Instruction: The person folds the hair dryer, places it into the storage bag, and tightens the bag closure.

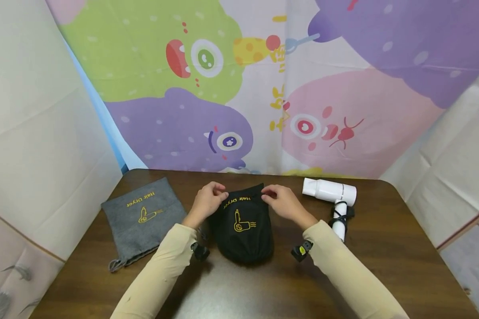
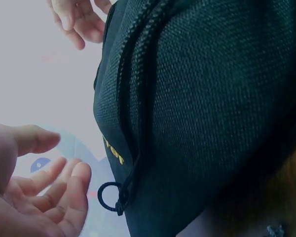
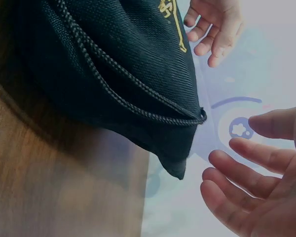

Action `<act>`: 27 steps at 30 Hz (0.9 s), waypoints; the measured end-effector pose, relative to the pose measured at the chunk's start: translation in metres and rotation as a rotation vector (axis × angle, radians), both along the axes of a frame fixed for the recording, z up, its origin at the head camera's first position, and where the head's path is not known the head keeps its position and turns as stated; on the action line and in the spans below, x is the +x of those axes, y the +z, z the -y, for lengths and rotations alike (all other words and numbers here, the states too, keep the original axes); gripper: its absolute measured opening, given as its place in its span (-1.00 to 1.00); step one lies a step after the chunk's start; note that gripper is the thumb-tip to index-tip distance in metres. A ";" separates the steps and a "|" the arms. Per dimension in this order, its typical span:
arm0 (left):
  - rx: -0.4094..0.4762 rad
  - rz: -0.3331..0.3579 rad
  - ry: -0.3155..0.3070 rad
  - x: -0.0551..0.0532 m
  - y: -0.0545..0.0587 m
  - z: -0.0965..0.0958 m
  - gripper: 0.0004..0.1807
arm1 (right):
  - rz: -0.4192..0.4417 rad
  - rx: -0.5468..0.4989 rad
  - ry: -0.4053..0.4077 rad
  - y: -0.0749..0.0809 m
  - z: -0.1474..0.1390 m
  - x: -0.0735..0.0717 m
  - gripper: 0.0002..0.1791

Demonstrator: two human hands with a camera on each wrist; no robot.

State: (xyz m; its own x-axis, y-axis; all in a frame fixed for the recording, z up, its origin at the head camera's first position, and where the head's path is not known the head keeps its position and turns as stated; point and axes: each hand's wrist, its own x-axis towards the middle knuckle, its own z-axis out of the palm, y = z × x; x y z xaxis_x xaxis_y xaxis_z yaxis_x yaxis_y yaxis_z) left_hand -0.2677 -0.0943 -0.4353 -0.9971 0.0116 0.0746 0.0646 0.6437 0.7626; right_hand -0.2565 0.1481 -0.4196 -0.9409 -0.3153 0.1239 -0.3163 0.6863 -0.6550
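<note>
Seeing left hand and right hand both loose, gripping nothing, just off either side of the black bag on the tabletop. Probably flanking it to get at the cords. Also spotting dryer off right, gray bag off left, likely for elbow room.

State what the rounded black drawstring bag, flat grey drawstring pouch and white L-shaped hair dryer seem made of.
Rounded black drawstring bag: matte woven cloth, since the weave shows close up.
Flat grey drawstring pouch: probably felt-like or brushed cloth, given its dull, mottled surface.
White L-shaped hair dryer: probably hard plastic, smooth, faintly glossy, judging by its even surface.
</note>
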 end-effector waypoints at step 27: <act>0.137 -0.194 -0.028 -0.003 0.009 -0.024 -0.85 | -0.006 -0.049 -0.060 0.009 -0.038 0.014 -0.70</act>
